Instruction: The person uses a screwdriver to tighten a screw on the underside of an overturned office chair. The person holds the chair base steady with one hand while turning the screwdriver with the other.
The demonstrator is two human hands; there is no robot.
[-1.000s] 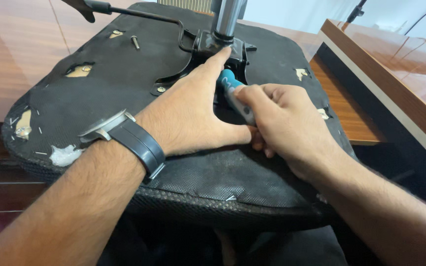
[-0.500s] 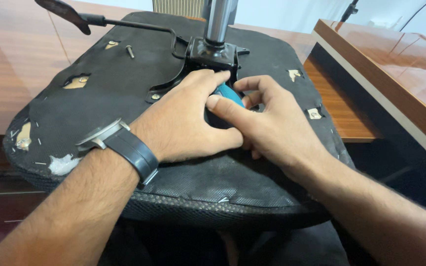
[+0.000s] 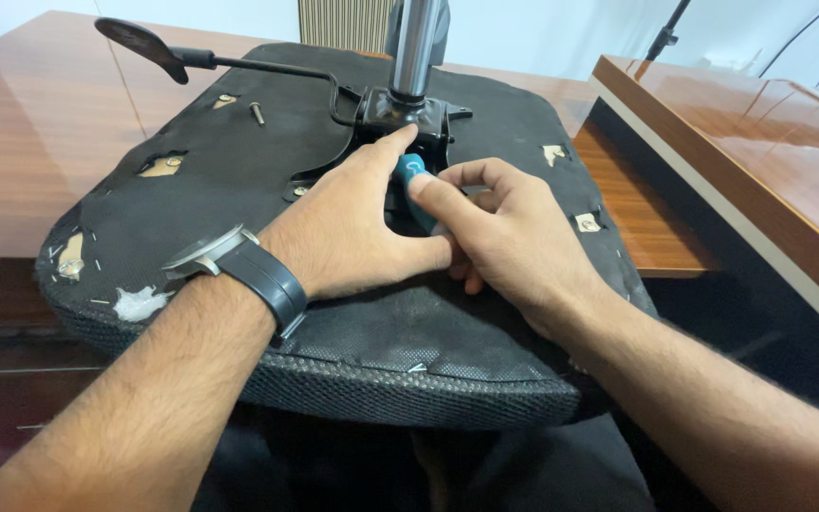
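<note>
Resting between both hands' fingers (image 3: 428, 204): blue-handled tool (image 3: 414, 175)

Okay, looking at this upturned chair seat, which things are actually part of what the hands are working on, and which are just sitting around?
In use:
- right hand, gripping the blue-handled tool
- left hand, flat on the chair seat underside
- black metal mechanism plate with the chrome column

Lying about:
- loose bolt on the seat
- lever with paddle handle
- wooden table
- wristwatch

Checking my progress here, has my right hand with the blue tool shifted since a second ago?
Barely: the right hand still grips the blue tool handle just below the metal column.
</note>
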